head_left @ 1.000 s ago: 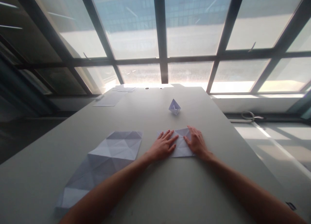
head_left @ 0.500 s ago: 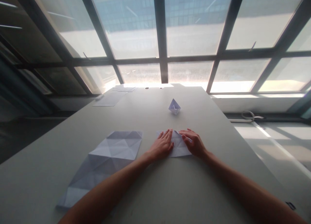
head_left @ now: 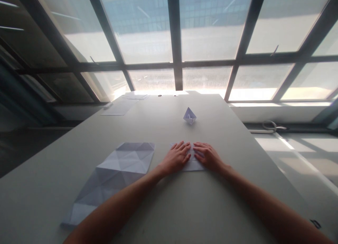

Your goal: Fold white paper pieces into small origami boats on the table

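While the large creased white paper sheet point(head_left: 116, 171) near the left edge of the grey counter point(head_left: 185, 205) lies exactly as it did a second ago, the hands have drawn together. The left hand point(head_left: 175, 158) has barely shifted and rests flat, fingers spread, on the small folded white paper point(head_left: 192, 165) at the counter's middle. The right hand point(head_left: 208, 156) has slid leftward across that paper, so its fingertips now almost meet the left's. It too lies flat and loose, palm down, gripping nothing. Less of the paper shows between and beside the hands than before.

Bare counter separates the creased sheet from the left hand. Along the far left edge lie thin flat white sheets point(head_left: 119, 107), well apart. The little folded white paper boat point(head_left: 189, 116) stands beyond the hands, toward the far edge, unmoved. To the right of the right hand the surface runs bare to the right edge, and the near edge is crossed only by both forearms.
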A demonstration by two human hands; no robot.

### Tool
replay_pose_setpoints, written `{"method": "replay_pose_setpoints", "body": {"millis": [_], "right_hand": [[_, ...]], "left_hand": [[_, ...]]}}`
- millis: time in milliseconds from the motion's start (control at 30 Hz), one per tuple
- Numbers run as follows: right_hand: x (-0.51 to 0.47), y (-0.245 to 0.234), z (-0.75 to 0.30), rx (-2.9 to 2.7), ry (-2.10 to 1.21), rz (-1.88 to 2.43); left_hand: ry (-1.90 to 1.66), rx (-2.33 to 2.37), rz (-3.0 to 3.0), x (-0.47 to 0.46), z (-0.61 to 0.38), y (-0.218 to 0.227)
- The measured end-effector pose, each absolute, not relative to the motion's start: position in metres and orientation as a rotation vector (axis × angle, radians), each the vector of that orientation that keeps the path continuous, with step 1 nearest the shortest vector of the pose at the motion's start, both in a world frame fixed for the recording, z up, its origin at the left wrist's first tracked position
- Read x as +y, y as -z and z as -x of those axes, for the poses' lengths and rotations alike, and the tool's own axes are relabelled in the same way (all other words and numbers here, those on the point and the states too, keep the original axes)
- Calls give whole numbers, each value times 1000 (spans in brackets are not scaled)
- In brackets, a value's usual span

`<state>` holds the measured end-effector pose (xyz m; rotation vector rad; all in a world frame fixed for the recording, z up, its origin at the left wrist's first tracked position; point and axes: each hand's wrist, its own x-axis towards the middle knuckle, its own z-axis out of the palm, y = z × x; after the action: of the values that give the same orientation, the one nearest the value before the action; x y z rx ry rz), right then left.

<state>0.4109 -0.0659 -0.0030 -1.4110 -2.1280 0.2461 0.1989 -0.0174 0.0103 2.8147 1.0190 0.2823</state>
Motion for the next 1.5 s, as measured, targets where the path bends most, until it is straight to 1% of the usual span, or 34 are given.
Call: {"method": "replay_pose_setpoints", "body": {"millis": [133, 300, 467, 567, 733, 900, 1100, 1233, 1500], "right_hand": [[-69, 0, -409, -2258, -212, 1535], [-70, -3, -406, -2331, -232, 1615], [-63, 9, -410, -2126, -218, 1860], [-60, 18, -416, -1981, -154, 1935], [-62, 25, -424, -1830, -104, 1947], [-62, 18, -423, -1748, -127, 1914], [-63, 10, -415, -1999, -117, 1727], [-62, 14, -411, -2070, -157, 1795], [-59, 24, -409, -1893, -107, 1906]], "left_hand": [[-356, 1079, -2791, -21, -200, -13], [-206, 1022, -2804, -18, -199, -6], [-128, 1011, -2801, -16, -199, -4], [-124, 1000, -2794, -16, -200, -5], [-106, 997, -2782, -16, -201, -7], [-121, 998, -2788, -17, -200, -10], [-119, 1001, -2782, -18, -197, -10], [-119, 1002, -2785, -17, -197, -8], [-111, 992, -2789, -16, -197, -10]]}}
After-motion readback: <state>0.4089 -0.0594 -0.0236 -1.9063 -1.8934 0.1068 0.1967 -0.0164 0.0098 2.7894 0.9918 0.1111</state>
